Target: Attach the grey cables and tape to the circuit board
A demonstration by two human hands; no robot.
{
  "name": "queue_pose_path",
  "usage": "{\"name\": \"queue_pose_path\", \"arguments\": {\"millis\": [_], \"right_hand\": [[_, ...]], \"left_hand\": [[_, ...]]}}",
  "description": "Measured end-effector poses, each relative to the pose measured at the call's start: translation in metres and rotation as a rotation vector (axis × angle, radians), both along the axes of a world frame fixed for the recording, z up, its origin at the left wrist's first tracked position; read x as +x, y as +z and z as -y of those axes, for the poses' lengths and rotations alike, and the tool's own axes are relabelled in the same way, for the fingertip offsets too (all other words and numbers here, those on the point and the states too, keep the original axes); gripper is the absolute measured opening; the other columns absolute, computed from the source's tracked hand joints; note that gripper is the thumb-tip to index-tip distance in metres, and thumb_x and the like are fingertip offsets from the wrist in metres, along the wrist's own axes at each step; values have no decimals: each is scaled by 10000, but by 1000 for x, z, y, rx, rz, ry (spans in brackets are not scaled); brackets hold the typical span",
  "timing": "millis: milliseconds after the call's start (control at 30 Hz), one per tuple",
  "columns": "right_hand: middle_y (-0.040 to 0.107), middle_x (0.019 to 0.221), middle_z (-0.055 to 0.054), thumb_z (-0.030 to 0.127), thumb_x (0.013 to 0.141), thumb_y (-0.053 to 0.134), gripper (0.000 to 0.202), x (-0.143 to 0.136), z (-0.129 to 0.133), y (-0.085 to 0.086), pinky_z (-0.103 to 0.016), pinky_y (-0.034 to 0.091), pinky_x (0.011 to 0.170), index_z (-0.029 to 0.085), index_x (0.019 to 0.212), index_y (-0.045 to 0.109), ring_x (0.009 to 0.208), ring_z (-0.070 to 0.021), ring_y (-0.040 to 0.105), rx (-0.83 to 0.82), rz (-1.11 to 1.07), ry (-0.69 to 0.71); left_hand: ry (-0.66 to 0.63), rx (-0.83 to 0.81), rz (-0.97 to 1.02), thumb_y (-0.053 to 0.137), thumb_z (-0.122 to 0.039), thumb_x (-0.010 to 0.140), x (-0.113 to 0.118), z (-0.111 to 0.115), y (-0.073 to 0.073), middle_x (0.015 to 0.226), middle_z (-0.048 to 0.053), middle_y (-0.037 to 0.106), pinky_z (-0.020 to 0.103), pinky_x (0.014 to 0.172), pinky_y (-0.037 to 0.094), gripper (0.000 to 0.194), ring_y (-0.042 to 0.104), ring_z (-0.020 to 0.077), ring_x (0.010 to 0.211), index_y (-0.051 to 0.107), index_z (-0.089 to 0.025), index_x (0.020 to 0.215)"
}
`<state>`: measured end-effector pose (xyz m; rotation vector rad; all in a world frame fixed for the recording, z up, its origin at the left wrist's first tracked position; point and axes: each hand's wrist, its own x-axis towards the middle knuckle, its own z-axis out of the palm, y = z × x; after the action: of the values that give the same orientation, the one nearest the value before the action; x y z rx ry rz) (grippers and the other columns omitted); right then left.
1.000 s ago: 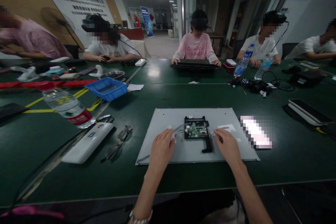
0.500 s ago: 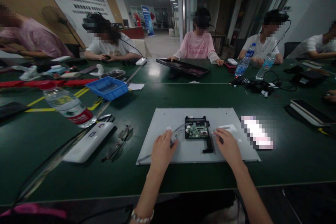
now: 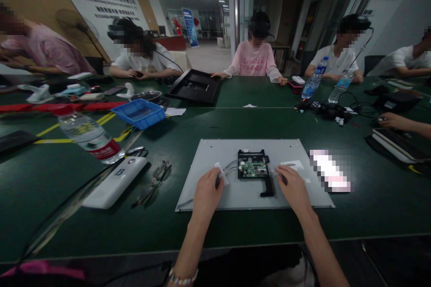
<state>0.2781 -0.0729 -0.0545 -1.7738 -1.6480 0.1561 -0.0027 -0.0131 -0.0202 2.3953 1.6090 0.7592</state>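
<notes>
Presently, green circuit board (image 3: 253, 168) in black bracket (image 3: 268, 186), lower centre of frame, on pale panel (image 3: 242, 199). My left grip (image 3: 206, 190) curls at a white patch (image 3: 224, 176); right grip (image 3: 293, 184) bends beside the bracket. Can't tell whether either grasps anything. Risk, I judge: a leftward tug could strain the grey cables (image 3: 230, 163).

Grey panel (image 3: 242, 198) lying flat, black bracket (image 3: 268, 186) on top, green circuit board (image 3: 252, 169) inside

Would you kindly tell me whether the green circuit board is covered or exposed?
Exposed: the green circuit board shows its components uncovered within the black frame.
</notes>
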Motion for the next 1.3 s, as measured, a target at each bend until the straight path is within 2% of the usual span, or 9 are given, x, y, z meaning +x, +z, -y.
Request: {"name": "queue_pose_path", "arguments": {"millis": [433, 667, 933, 1167, 1300], "right_hand": [[622, 1133, -84, 239, 842, 446, 293, 0, 0, -1, -396, 417, 970, 190, 1053, 643, 1079, -216, 543, 12, -6, 11], [629, 1104, -78, 247, 824, 485, 279, 0, -1, -2, -394, 410, 962, 192, 1052, 637, 1061, -224, 541, -4, 26, 20], [635, 1068, -78, 251, 844, 475, 248, 0, -1, 0, -380, 425, 911, 203, 1025, 638, 1032, -229, 546, -26, 58, 0], [617, 1087, -85, 293, 836, 527, 234, -3, -2, 3, -362, 414, 916, 185, 1004, 648, 1037, -230, 532, 7, 105, -22], [642, 1020, -70, 255, 868, 481, 211, -5, -1, 6, -335, 412, 897, 183, 966, 653, 995, -210, 548, -14, 136, -12]], "left_hand": [[0, -45, 43, 503, -256, 819, -2, -2, -5, 1167, 85, 603, 370, 959, 414, 322, 557, 233, 1091, 511, -199, 1136], [4, 0, 17, 505, -263, 820, -2, -2, -6, 1162, 90, 600, 363, 958, 412, 331, 555, 232, 1085, 511, -184, 1142], [30, 19, 45, 516, -248, 830, -1, 2, -1, 1155, 87, 587, 368, 953, 421, 345, 555, 239, 1079, 494, -188, 1170], [1, 138, 95, 474, -223, 875, 0, 3, 1, 1223, 91, 546, 403, 1015, 386, 274, 508, 233, 1148, 520, -186, 1143], [-4, 235, 110, 477, -218, 887, 0, 3, 0, 1229, 96, 538, 438, 1021, 384, 255, 470, 242, 1194, 529, -178, 1133]]}}
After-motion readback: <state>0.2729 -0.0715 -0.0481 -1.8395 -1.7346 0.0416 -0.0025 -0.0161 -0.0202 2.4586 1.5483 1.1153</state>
